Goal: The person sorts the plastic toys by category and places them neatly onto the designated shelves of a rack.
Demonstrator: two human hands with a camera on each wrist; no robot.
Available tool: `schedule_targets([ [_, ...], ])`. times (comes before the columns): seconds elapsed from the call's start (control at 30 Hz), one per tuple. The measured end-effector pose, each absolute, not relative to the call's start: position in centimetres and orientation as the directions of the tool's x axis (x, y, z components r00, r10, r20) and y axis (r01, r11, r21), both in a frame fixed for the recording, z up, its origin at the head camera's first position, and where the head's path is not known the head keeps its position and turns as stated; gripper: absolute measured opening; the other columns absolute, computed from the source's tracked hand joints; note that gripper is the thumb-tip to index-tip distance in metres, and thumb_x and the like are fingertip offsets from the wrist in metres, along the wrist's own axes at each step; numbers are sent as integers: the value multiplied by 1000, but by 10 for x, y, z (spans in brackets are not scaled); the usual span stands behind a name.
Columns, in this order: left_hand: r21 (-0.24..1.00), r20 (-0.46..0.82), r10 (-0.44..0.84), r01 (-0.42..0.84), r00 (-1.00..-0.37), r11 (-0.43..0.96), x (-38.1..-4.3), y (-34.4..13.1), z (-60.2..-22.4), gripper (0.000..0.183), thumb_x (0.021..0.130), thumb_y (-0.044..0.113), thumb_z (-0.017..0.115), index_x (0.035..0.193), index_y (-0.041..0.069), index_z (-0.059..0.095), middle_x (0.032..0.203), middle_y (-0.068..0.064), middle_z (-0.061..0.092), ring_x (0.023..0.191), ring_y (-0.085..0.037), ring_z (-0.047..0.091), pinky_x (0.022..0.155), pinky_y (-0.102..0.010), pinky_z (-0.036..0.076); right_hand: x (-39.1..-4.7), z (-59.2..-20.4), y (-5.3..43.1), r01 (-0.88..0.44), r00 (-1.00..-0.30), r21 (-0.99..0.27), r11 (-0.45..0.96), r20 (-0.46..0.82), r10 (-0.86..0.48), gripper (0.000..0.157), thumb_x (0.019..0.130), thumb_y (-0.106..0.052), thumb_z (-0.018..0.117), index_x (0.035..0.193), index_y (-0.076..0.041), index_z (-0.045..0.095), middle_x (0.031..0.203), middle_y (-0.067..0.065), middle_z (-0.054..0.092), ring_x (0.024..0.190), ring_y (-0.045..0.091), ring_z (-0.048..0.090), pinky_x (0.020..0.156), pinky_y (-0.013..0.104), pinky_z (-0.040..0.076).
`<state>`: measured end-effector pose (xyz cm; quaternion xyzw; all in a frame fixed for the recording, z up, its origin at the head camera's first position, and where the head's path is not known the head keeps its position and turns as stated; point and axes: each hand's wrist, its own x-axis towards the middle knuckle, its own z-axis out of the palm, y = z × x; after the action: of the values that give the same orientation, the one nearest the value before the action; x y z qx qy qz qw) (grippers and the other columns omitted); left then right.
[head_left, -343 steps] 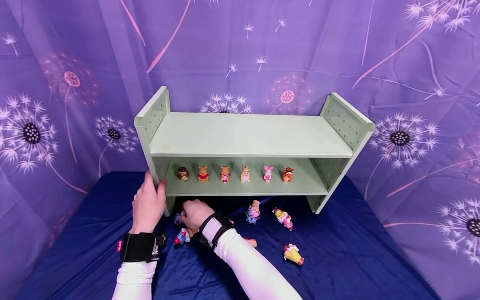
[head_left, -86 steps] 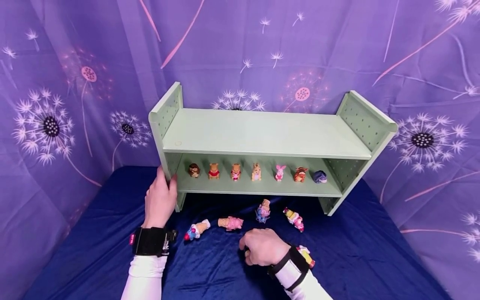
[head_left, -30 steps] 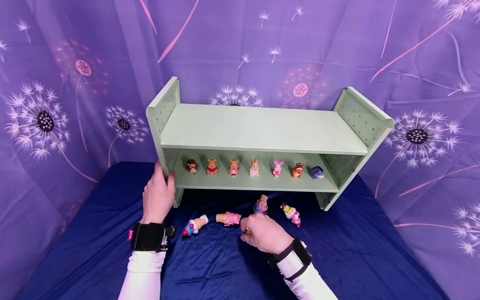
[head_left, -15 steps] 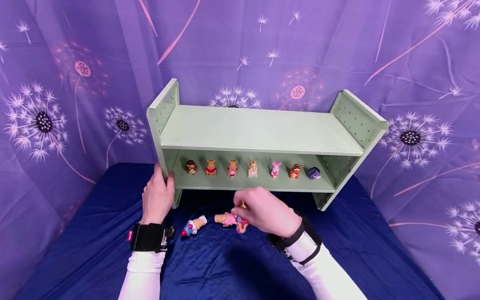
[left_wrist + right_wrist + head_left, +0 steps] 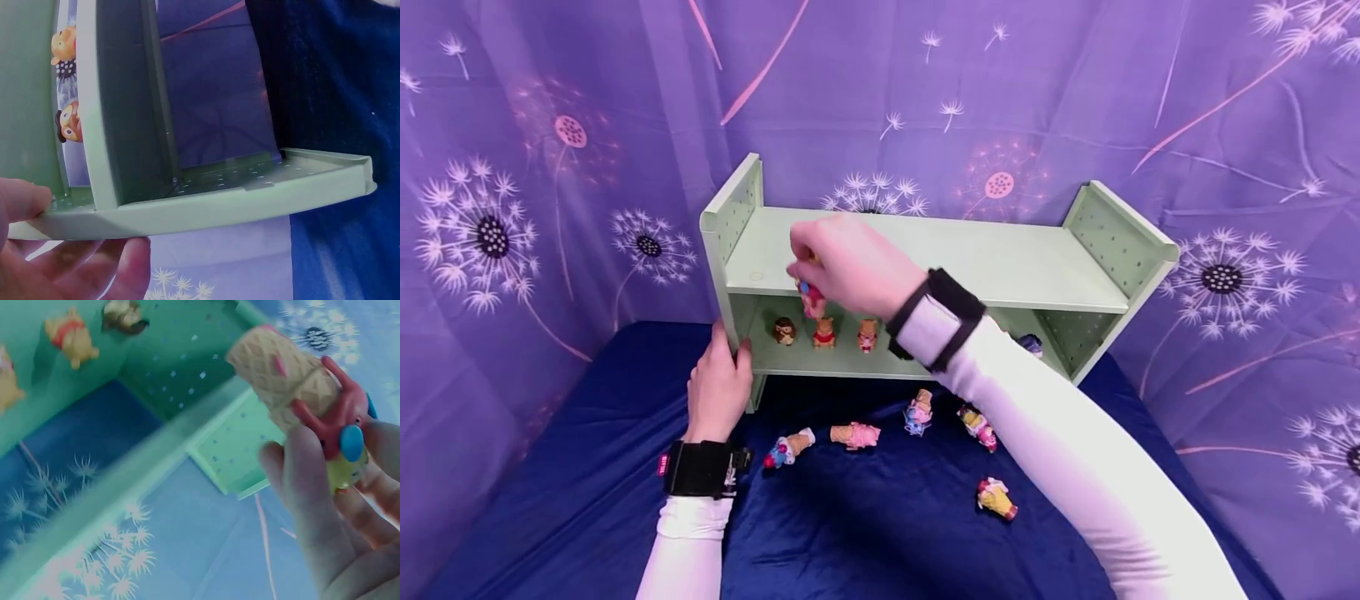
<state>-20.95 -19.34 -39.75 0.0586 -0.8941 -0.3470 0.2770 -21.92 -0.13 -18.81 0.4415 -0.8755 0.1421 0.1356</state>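
Observation:
My left hand [image 5: 718, 387] grips the left side panel of the pale green shelf unit [image 5: 1022, 262], thumb on one side of its edge and fingers on the other in the left wrist view. My right hand [image 5: 857, 262] is raised in front of the upper shelf near its left end. It pinches an ice cream cone figurine [image 5: 281, 375] with a red, blue and yellow top; the right wrist view shows the waffle cone pointing away from the fingers. On the lower shelf stand an owl figurine [image 5: 785, 332], a red-shirted bear [image 5: 824, 333] and another bear [image 5: 867, 335].
A purple donkey figurine [image 5: 1032, 344] shows at the lower shelf's right end; my right forearm hides the figurines between. On the blue cloth [image 5: 865, 533] lie several cone figurines: blue-red [image 5: 787, 448], pink [image 5: 855, 435], blue-pink [image 5: 918, 412], yellow-pink [image 5: 978, 427] and yellow [image 5: 997, 499].
The donkey figurine came onto the lower shelf's right end. Since then my right hand has lifted a cone figurine off the cloth and carried it up and left. My left hand keeps its grip.

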Motion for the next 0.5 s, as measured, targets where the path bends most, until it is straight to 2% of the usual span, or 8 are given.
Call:
schedule_targets([
  [0.3, 651, 458, -308, 78, -834, 755, -210, -193, -398, 40, 91, 34, 42, 126, 17, 37, 105, -15, 57, 84, -44, 54, 60, -56, 35, -261, -175, -38, -728, -668, -81, 680, 306, -678, 20, 87, -22, 55, 73, -10, 46, 60, -8, 57, 55, -1, 54, 65, 21, 39],
  [0.5, 648, 466, -307, 83, -830, 757, -210, -195, -398, 40, 90, 35, 42, 126, 17, 37, 102, -15, 58, 82, -44, 55, 59, -55, 35, -278, -172, -50, -682, -703, -68, 728, 332, -629, 20, 86, -24, 54, 72, -12, 48, 61, -7, 57, 64, 5, 55, 65, 23, 39],
])
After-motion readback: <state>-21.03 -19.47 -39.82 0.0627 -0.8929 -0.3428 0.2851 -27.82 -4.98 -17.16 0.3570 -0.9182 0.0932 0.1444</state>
